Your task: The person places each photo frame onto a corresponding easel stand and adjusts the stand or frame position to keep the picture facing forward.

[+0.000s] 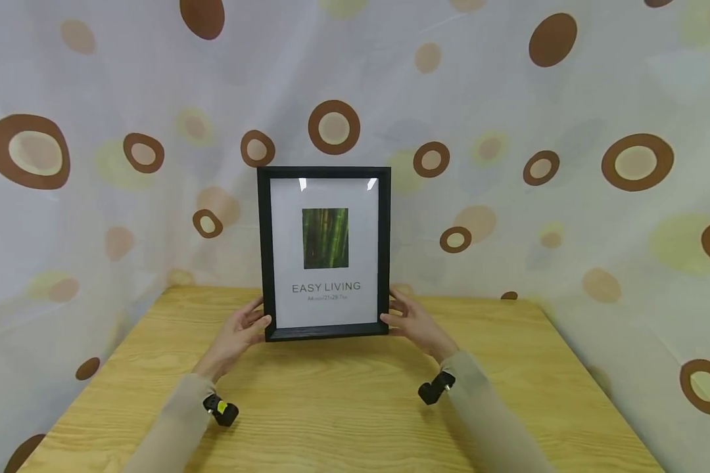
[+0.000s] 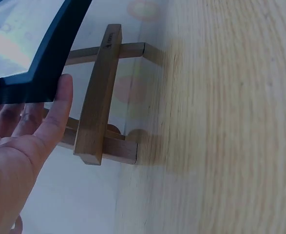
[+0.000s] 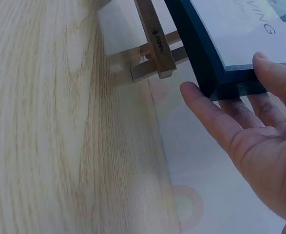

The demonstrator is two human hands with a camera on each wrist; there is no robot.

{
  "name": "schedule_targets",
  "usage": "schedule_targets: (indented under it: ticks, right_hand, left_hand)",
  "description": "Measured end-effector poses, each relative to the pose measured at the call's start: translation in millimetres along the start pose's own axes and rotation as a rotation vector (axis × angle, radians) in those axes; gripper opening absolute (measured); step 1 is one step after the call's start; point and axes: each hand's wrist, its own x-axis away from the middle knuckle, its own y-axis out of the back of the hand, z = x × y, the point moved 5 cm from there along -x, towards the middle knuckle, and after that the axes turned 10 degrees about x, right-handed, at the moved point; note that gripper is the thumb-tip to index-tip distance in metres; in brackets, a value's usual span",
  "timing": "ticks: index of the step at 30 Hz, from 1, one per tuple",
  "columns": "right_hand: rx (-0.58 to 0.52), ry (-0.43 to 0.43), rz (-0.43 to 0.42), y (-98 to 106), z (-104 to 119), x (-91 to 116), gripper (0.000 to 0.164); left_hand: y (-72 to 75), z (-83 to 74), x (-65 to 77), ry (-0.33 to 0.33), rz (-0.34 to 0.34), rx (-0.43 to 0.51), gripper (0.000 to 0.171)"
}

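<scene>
A black picture frame (image 1: pixel 324 334) stands upright between both hands, its front showing a white sheet with a green bamboo picture and the words EASY LIVING. My left hand (image 1: pixel 236 335) grips its lower left side, thumb on the front and fingers behind. On the lower right side, my right hand (image 1: pixel 417 325) holds it the same way. Both wrist views show a small wooden easel (image 2: pixel 98 97) on the table behind the frame, with the frame's lower corners raised above the table. In the head view the frame hides the easel (image 3: pixel 157 41).
The light wooden table (image 1: pixel 343 407) reaches back to a pale curtain (image 1: pixel 473 85) with brown circles, which hangs behind it and along both sides. Each sleeve carries a small black wrist camera, one on the left (image 1: pixel 221 410) and one on the right (image 1: pixel 436 388).
</scene>
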Motion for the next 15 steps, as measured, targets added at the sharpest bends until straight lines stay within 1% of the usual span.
schedule_targets:
  ticks: [3,7,10,15]
  right_hand:
    - [0.004,0.011,0.007,-3,1,-7,0.08]
    - [0.013,0.03,0.028,-6,3,-15,0.079]
    - [0.013,0.022,0.036,-8,5,-19,0.079]
    - [0.015,0.027,0.026,-11,10,-23,0.079]
  left_hand:
    - [4.9,-0.6,1.1,-0.002,-0.008,-0.018,0.067]
    - [12.0,1.8,4.3,0.039,-0.043,-0.026,0.069]
    - [16.4,3.2,5.9,0.061,-0.057,-0.028,0.07]
    - [20.9,1.0,5.8,0.053,-0.065,-0.025,0.072]
